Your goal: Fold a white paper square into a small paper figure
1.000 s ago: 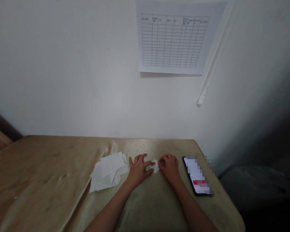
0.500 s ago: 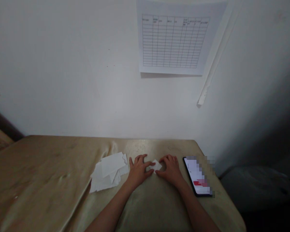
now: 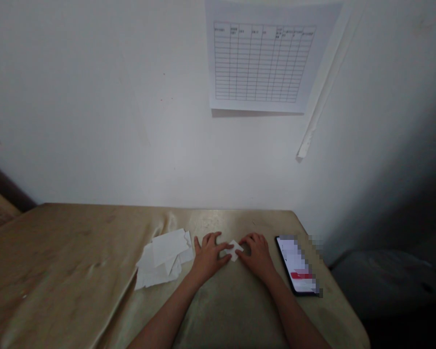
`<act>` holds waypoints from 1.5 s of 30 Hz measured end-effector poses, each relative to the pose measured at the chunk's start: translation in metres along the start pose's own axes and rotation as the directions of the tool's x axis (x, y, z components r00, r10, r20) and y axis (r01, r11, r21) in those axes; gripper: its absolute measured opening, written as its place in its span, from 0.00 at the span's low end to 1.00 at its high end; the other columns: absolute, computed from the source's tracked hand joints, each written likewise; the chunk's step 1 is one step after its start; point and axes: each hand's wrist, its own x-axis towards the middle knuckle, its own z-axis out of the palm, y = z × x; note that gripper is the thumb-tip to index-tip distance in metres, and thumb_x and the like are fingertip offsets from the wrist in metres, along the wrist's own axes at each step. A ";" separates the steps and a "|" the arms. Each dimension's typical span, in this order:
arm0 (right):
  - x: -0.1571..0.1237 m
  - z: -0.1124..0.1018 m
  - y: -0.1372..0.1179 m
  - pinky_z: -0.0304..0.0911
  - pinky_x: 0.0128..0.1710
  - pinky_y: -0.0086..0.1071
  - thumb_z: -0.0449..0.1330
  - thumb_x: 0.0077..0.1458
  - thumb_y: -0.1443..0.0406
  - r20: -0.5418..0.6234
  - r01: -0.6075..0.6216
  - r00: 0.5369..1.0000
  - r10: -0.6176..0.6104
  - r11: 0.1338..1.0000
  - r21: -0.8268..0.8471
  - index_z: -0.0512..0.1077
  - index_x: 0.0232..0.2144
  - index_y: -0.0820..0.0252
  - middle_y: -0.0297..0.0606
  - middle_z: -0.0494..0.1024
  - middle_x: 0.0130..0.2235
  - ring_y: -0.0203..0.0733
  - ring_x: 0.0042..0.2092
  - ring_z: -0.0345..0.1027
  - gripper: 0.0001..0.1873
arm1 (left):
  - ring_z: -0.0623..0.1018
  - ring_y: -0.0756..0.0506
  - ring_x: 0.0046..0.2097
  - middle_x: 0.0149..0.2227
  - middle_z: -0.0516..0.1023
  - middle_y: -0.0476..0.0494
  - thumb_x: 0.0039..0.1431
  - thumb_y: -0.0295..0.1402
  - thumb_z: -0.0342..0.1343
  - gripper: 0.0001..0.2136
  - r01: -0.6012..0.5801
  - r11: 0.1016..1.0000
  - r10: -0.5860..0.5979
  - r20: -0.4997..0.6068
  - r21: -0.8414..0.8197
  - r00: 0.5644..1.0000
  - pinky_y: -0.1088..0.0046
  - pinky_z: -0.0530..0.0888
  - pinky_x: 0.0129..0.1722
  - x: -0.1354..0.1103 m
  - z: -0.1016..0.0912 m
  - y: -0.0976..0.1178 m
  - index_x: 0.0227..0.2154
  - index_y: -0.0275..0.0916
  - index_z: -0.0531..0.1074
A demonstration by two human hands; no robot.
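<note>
A small white piece of folded paper [image 3: 234,249] lies on the cloth-covered table, turned like a diamond between my two hands. My left hand [image 3: 208,258] grips its left side, index finger and thumb on the paper, the other fingers spread on the cloth. On the opposite side, the thumb and index finger of my right hand [image 3: 256,254] are at the paper's right edge, with the remaining fingers curled. The fingers hide parts of its edges. Beside my left hand rests a loose pile of torn white paper sheets [image 3: 169,249].
A phone [image 3: 297,265] with a lit screen lies right of my right hand, near the table's right edge. The table [image 3: 72,261] has a wrinkled tan cover and meets a white wall. A printed grid sheet [image 3: 263,63] hangs on the wall.
My right thumb has shifted up from the paper's lower edge to its right side. My left hand and the paper stay in place.
</note>
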 end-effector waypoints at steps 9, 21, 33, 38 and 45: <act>0.005 0.005 -0.009 0.56 0.53 0.39 0.60 0.58 0.63 -0.047 -0.034 0.999 0.028 0.992 -0.124 0.76 0.36 0.53 0.40 0.74 0.43 0.47 0.50 0.64 0.05 | 0.60 0.33 0.66 0.64 0.65 0.48 0.55 0.41 0.64 0.15 0.015 1.000 -0.015 0.015 0.000 1.000 0.30 0.42 0.62 0.002 -0.001 0.001 0.46 0.65 0.76; 0.008 0.014 -0.012 0.53 0.55 0.44 0.58 0.58 0.64 -0.118 -0.080 0.992 0.053 0.969 -0.233 0.75 0.35 0.53 0.40 0.75 0.42 0.49 0.49 0.63 0.05 | 0.60 0.34 0.66 0.64 0.65 0.48 0.55 0.42 0.64 0.16 0.014 1.000 -0.014 0.016 0.016 1.000 0.30 0.43 0.62 0.002 -0.001 0.001 0.47 0.65 0.75; -0.006 -0.003 -0.015 0.38 0.64 0.53 0.62 0.56 0.60 -0.060 0.015 0.998 -0.020 0.996 -0.086 0.77 0.37 0.49 0.37 0.75 0.44 0.48 0.52 0.62 0.06 | 0.60 0.33 0.65 0.63 0.65 0.47 0.55 0.41 0.63 0.15 -0.023 1.000 0.023 -0.021 0.008 1.000 0.30 0.42 0.62 -0.001 0.003 -0.001 0.46 0.57 0.76; -0.008 -0.010 -0.015 0.34 0.65 0.56 0.66 0.52 0.55 0.013 0.012 1.000 -0.012 0.998 -0.065 0.78 0.41 0.46 0.37 0.75 0.47 0.50 0.55 0.62 0.13 | 0.59 0.33 0.65 0.64 0.64 0.48 0.55 0.37 0.62 0.16 -0.040 0.999 0.040 -0.009 -0.017 0.999 0.31 0.44 0.62 -0.001 -0.001 -0.005 0.48 0.57 0.74; -0.007 -0.011 -0.011 0.37 0.65 0.56 0.68 0.48 0.53 0.082 0.070 0.994 -0.067 0.997 -0.033 0.76 0.46 0.46 0.38 0.75 0.51 0.52 0.58 0.59 0.22 | 0.59 0.34 0.65 0.63 0.66 0.50 0.56 0.35 0.61 0.15 0.008 0.999 -0.010 -0.029 -0.045 1.000 0.33 0.45 0.62 0.003 -0.004 -0.017 0.46 0.58 0.76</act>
